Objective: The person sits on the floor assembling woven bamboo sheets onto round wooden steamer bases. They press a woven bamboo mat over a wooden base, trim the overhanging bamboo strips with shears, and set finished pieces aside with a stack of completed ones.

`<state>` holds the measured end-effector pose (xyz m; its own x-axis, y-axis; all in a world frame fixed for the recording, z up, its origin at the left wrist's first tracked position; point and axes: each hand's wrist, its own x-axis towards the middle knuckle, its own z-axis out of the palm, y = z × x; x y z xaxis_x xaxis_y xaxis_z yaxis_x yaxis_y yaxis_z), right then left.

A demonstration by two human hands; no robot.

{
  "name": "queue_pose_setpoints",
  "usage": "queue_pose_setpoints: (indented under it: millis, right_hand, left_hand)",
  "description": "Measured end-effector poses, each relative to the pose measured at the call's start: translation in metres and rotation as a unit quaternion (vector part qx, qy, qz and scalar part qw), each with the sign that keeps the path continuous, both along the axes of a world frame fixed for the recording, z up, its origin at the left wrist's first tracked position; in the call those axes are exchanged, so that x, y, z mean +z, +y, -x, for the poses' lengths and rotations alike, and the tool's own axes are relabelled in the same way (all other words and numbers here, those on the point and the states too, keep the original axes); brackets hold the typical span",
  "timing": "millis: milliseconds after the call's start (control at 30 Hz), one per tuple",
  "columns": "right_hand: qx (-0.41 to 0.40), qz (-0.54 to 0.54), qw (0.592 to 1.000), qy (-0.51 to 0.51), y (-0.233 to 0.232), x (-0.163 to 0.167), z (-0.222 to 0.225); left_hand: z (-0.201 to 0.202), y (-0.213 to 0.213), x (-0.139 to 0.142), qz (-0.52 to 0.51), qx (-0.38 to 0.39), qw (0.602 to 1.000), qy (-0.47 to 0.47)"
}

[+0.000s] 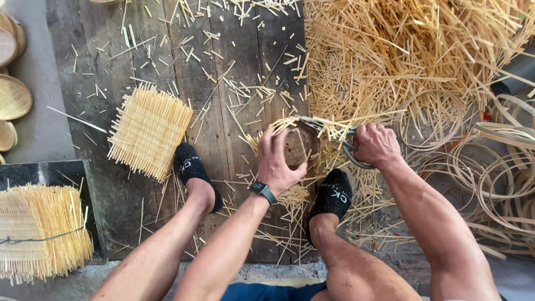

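On the plank floor (223, 111), centre: left hand (276, 161) is gripping a woven piece (298, 146) (round, brownish)
Right hand (376, 145): is clenching shears (348, 146) amid bamboo strips (401, 56)

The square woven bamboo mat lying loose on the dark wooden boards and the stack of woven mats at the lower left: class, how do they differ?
The square woven bamboo mat lies single and flat on the dark wooden boards; the stack of woven mats is many layers thick. The single mat is loose and turned at an angle; the stack is tied with a thin cord. Both are pale yellow with fringed, untrimmed strip ends.
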<state>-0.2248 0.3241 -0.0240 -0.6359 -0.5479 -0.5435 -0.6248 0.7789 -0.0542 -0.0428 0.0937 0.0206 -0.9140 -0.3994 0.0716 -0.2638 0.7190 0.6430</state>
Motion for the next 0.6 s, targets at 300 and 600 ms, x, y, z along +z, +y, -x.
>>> queue_pose_setpoints:
  millis: [300,600]
  right_hand:
    - [0.037,0.05,0.994,0.087,0.0,-0.018,-0.01]
    - [0.03,0.01,0.998,0.048,0.01,-0.015,0.004]
  left_hand:
    - [-0.003,0.025,-0.016,-0.052,0.014,0.998,-0.042]
    - [-0.001,0.017,-0.013,-0.118,0.047,0.991,-0.036]
